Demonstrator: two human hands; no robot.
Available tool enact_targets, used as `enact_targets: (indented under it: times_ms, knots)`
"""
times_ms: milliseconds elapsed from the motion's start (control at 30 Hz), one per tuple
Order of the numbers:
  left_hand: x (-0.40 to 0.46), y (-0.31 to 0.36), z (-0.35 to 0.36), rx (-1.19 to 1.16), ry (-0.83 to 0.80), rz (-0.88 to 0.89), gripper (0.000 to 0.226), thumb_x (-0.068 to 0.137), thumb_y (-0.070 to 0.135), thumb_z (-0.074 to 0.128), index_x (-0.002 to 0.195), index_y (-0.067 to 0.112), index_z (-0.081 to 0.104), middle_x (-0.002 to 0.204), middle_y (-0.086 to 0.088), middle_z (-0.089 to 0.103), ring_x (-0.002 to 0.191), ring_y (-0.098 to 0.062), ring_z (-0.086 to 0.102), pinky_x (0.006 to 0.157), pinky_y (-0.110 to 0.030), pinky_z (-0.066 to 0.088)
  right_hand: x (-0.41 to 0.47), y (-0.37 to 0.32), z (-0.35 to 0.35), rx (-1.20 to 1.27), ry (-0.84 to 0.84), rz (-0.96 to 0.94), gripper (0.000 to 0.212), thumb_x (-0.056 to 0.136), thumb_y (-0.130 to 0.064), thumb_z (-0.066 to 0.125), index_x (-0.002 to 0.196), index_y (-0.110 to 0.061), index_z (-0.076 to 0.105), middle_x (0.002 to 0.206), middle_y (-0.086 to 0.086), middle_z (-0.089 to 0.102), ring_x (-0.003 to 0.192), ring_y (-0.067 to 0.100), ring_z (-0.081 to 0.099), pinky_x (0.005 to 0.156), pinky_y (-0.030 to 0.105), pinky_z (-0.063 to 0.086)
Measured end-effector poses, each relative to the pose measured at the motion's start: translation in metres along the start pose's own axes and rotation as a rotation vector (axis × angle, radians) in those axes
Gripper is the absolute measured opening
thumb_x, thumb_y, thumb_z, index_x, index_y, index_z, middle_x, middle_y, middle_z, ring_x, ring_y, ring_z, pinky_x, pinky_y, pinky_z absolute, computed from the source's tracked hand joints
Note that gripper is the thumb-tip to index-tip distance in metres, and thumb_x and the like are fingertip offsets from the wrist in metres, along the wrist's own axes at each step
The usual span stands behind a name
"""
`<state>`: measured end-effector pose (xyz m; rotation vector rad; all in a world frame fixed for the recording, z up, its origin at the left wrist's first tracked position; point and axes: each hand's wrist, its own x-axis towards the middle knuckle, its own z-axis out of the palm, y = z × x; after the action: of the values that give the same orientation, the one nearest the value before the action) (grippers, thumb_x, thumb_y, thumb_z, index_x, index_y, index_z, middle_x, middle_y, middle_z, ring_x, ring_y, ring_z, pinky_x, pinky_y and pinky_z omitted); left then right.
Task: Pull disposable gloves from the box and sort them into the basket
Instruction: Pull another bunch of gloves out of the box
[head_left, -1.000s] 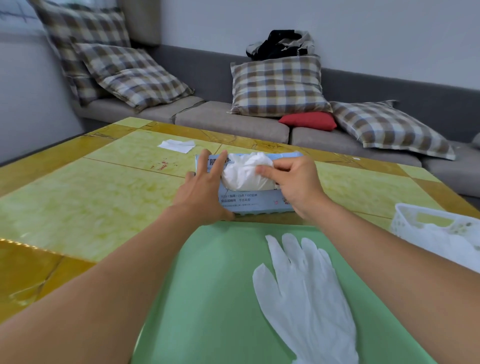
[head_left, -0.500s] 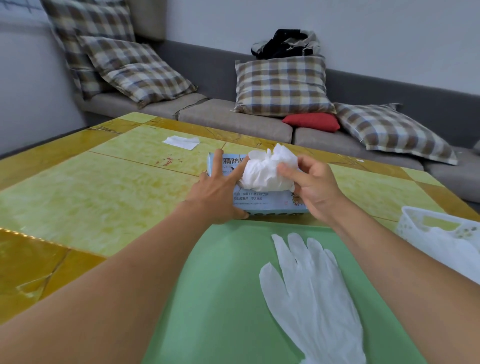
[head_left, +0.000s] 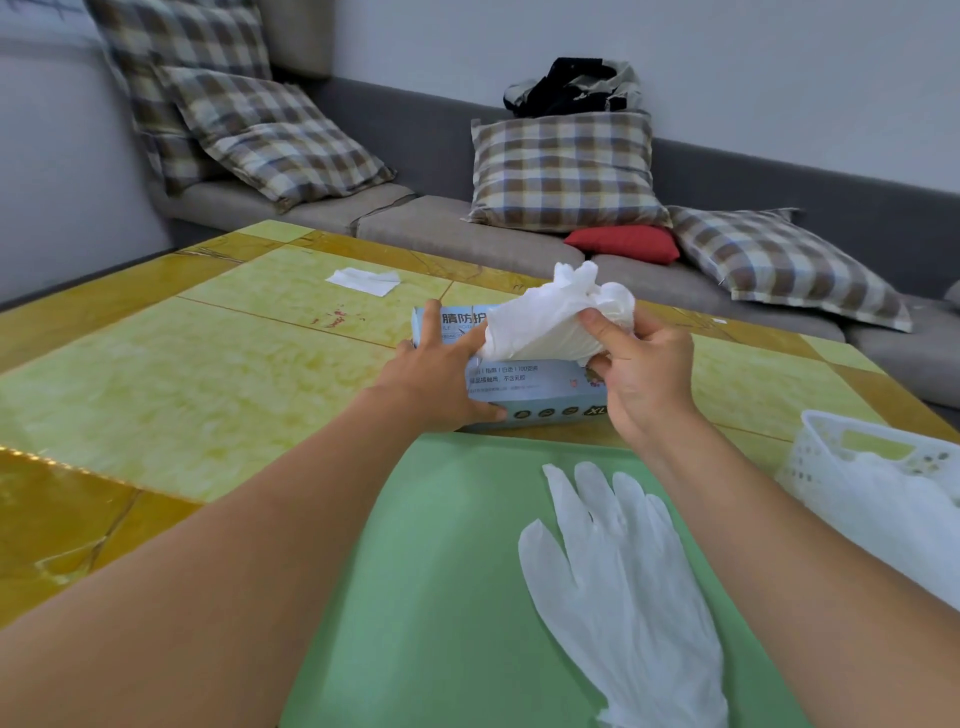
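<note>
A light blue glove box (head_left: 540, 400) lies on the yellow table just beyond the green mat. My left hand (head_left: 441, 374) holds the box down, fingers straight across its top and thumb along its front. My right hand (head_left: 641, 371) pinches a crumpled white glove (head_left: 550, 319) that rises out of the box's opening, its lower end still in the box. Another white glove (head_left: 623, 582) lies flat on the green mat (head_left: 415, 597). At the right edge stands a white perforated basket (head_left: 815, 452) with white gloves inside.
A white scrap of paper (head_left: 363, 281) lies on the far part of the yellow tiled table (head_left: 182, 374). A grey sofa (head_left: 415, 156) with plaid cushions, a red cushion and a dark bundle of cloth runs behind the table.
My right hand has drawn the crumpled glove up and to the right, further out of the box. My left hand has stayed on the box.
</note>
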<state>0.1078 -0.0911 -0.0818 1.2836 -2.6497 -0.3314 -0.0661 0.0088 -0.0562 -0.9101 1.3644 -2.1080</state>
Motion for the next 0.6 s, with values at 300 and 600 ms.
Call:
enact_targets:
  times_ms: [300,600]
  knots:
    - [0.006,-0.002,0.002,-0.009,-0.015,0.007,0.102,0.075,0.070,0.071,0.153,0.053,0.006,0.161,-0.007,-0.016,0.131,-0.052,0.037,0.108,-0.053,0.040,0.010,0.011,-0.004,0.468,0.190,0.252,0.018,0.089,-0.005,0.071,0.106,-0.011,0.070,0.122,0.013,0.071,0.114,0.028,0.068,0.085,0.047,0.060]
    - [0.009,-0.006,0.016,0.121,-0.060,0.083,0.082,0.091,0.072,0.047,0.158,0.041,0.012,0.166,-0.016,-0.013,0.153,-0.041,-0.006,0.120,-0.048,0.020,0.030,0.006,0.009,-1.114,-0.428,-0.150,0.053,0.058,-0.025,0.093,0.104,-0.023,0.066,0.099,-0.003,0.067,0.089,0.019,0.062,0.070,0.029,0.048]
